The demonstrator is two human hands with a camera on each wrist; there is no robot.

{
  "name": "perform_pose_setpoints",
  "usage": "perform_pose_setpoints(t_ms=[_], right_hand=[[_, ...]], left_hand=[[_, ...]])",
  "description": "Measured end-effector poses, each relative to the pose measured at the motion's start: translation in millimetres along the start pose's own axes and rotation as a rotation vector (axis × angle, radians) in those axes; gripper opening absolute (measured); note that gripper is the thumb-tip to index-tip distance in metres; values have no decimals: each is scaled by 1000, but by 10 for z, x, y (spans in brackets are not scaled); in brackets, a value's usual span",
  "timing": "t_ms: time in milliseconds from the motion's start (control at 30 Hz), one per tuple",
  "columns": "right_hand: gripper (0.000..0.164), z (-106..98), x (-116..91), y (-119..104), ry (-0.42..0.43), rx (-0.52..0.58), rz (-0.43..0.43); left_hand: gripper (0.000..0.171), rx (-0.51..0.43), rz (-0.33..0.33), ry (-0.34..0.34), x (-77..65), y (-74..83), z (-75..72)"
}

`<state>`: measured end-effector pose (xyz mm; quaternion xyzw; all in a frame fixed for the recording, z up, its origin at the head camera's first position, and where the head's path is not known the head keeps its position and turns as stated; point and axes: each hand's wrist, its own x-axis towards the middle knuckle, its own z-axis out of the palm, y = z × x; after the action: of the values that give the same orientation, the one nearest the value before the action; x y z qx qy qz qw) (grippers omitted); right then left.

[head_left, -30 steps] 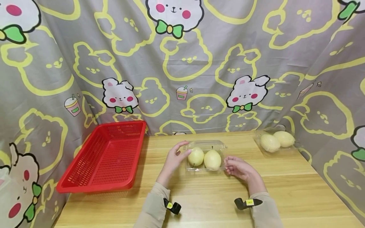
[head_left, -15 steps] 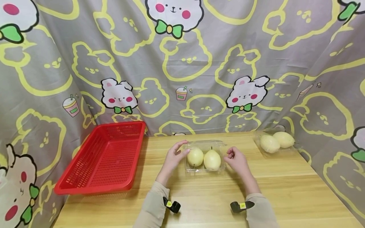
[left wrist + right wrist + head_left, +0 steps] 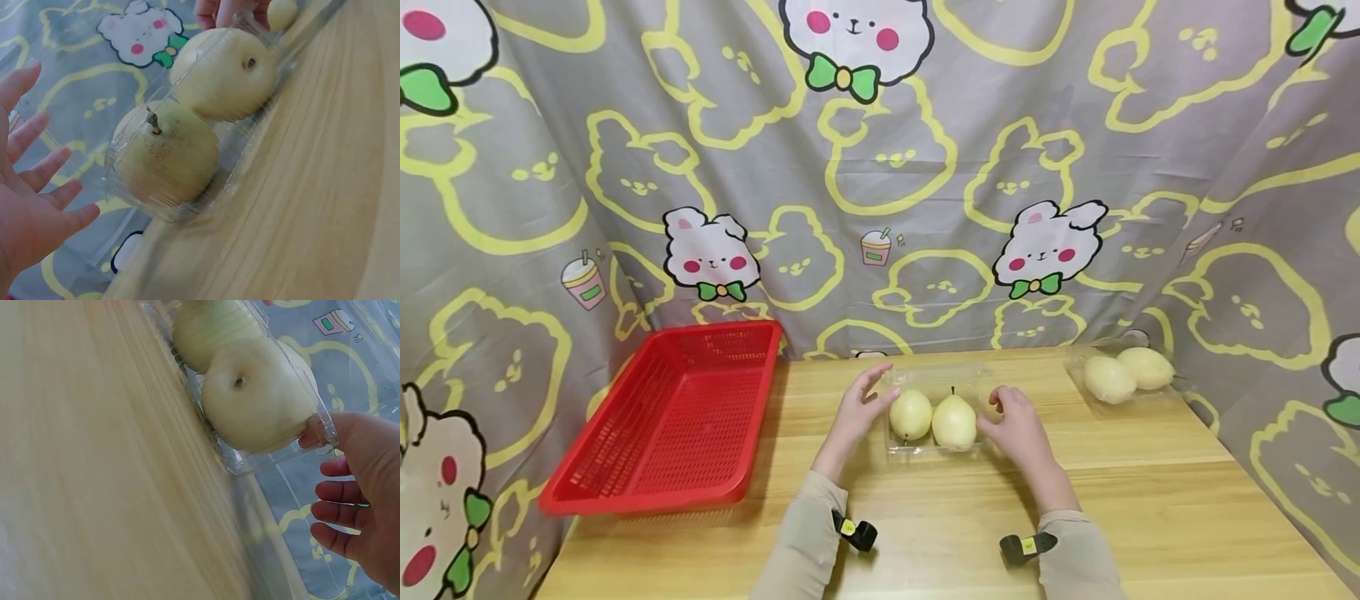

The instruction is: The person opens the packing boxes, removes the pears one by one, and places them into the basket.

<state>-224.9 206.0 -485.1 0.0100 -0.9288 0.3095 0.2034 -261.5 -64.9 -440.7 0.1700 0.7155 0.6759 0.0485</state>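
Pears (image 3: 954, 422), lower center, risked rolling if I nudged the box (image 3: 253, 464) unevenly, left hand (image 3: 856, 412) splayed, right hand (image 3: 1021, 429) fingers loosely bent.

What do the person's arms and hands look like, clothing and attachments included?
The left sleeve and right sleeve are plain beige. The left hand and right hand are bare. Each sleeve carries a rounded black device bearing a small yellow label.

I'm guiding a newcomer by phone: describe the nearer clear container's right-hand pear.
On the wooden table, right of the red plastic basket, sits a clear plastic container, the nearer of two. Inside, choose the right-hand round pale-yellow pear: its stem points toward the patterned grey curtain; on the left pear it points toward the viewer.
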Motion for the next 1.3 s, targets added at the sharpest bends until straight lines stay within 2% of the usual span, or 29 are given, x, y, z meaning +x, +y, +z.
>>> perform_pose_setpoints(t_ms=[100, 300, 533, 667, 867, 1067, 1300], right_hand=[[31, -9, -8, -2, -23, -38, -7], [32, -25, -3, -2, -37, -138, -49], [31, -22, -8, -11, -54, -232, -71], [33, -36, -2, -15, -61, -225, -60], [41, -26, 2, -6, -68, -187, -41], [53, -4, -4, 28, -102, -141, -79], [58, 1, 17, 43, -163, -127, -112]], left_hand=[[60, -19, -24, -1, 68, -62, 3], [67, -40, -51, 14, 268, -335, 7], [65, -76, -50, -37, 294, -449, -45], [66, -119, -69, -71, 288, -479, -67], [66, -151, -84, -74, 296, -493, -62], [64, -177, -96, -69, 304, -505, -46], [66, -185, -104, -59, 306, -527, -49]])
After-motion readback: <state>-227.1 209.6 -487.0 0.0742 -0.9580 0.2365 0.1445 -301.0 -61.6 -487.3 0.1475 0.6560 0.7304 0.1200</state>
